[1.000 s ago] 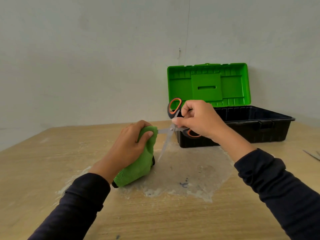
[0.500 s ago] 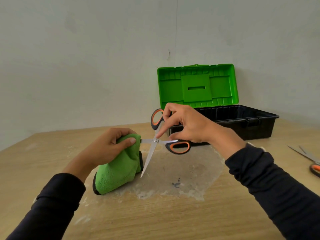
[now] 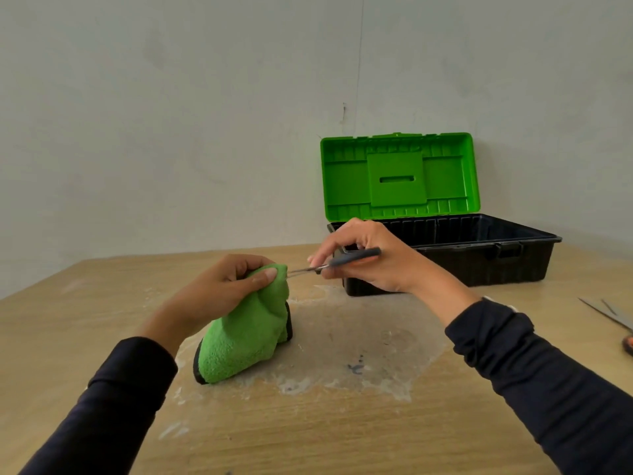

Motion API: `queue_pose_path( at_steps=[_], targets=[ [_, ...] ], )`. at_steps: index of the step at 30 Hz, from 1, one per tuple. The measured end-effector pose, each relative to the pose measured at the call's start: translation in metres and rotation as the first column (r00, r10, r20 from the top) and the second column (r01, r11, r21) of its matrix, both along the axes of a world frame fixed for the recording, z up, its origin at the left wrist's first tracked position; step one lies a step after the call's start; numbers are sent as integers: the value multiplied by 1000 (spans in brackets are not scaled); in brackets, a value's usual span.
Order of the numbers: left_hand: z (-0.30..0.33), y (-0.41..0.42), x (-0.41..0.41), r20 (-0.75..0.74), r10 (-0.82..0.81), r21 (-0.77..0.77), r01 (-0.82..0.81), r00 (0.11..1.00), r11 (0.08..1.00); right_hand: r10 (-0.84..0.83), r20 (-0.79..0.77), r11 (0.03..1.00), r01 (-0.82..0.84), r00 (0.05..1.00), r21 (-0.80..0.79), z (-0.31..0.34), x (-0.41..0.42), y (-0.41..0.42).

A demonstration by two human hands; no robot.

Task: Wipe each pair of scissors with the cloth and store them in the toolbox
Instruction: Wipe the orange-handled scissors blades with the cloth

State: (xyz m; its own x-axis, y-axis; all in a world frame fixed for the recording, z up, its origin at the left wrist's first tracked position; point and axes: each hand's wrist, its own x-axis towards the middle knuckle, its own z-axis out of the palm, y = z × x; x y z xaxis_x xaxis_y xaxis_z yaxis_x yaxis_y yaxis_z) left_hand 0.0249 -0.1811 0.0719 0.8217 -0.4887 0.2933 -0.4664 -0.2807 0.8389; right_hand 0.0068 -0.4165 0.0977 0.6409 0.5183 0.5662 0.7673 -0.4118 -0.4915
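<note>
A green cloth [image 3: 251, 332] is bunched in the left hand [image 3: 226, 286], whose fingers [image 3: 265, 274] are pinched together on its upper fold while its lower part rests on the table [image 3: 342, 423]. The scissors [image 3: 337, 262] are held level in the right hand [image 3: 370, 258], its fingers curled tight around the dark handle; the handle end is seen edge-on, poking out past the knuckles. The blades run leftward from the right fingertips and their tips are buried in the cloth just under the left thumb. Whether the blades are spread cannot be told from this angle. Behind the right hand, close to its knuckles, the black toolbox [image 3: 479, 255] stands with its green lid [image 3: 399, 176] raised upright. Well to the right of the right forearm, another pair of scissors [image 3: 613, 317] lies at the table's edge, partly cut off.
</note>
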Motion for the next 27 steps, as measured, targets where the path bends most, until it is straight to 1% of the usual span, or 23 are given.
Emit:
queue_pose_path(
  at_steps=[2, 4, 6, 9, 11, 14, 17, 19, 22, 25, 27],
  targets=[
    [-2, -2, 0, -20, 17, -22, -17, 1000, 1000, 4, -21, 993, -2, 1000, 121, -6, 5, 2],
    [-2, -4, 0, -22, 52, -31, -53, 998, 998, -14, -71, 967, 32, 997, 252, -13, 9, 5],
    [-3, -8, 0, -7, 112, -72, -112, 994, 991, -53, -135, 942, 94, 989, 321, -17, 12, 8],
    [-4, -11, 2, 103, 248, -113, -236, 963, 965, 3, -300, 856, 153, 954, 494, -21, 13, 12],
    [-5, -12, 4, 176, 303, -105, -288, 937, 952, 20, -370, 802, 206, 929, 561, -23, 12, 15],
    [-1, -14, 3, 238, 401, -167, -369, 885, 914, 21, -451, 774, 271, 892, 572, -22, 11, 18],
    [2, -18, -3, 291, 488, -254, -425, 823, 869, -16, -502, 789, 319, 865, 525, -18, 11, 16],
    [2, -23, -8, 331, 463, -255, -395, 822, 883, -22, -482, 803, 303, 876, 514, -18, 11, 17],
    [-1, -32, -12, 394, 427, -242, -357, 814, 902, -31, -404, 820, 255, 914, 513, -21, 8, 23],
    [-2, -34, -10, 353, 430, -266, -352, 831, 897, -41, -336, 812, 227, 941, 538, -22, 8, 25],
    [-4, -33, -8, 344, 419, -249, -348, 841, 904, -34, -318, 808, 213, 947, 548, -22, 7, 25]
  ],
)
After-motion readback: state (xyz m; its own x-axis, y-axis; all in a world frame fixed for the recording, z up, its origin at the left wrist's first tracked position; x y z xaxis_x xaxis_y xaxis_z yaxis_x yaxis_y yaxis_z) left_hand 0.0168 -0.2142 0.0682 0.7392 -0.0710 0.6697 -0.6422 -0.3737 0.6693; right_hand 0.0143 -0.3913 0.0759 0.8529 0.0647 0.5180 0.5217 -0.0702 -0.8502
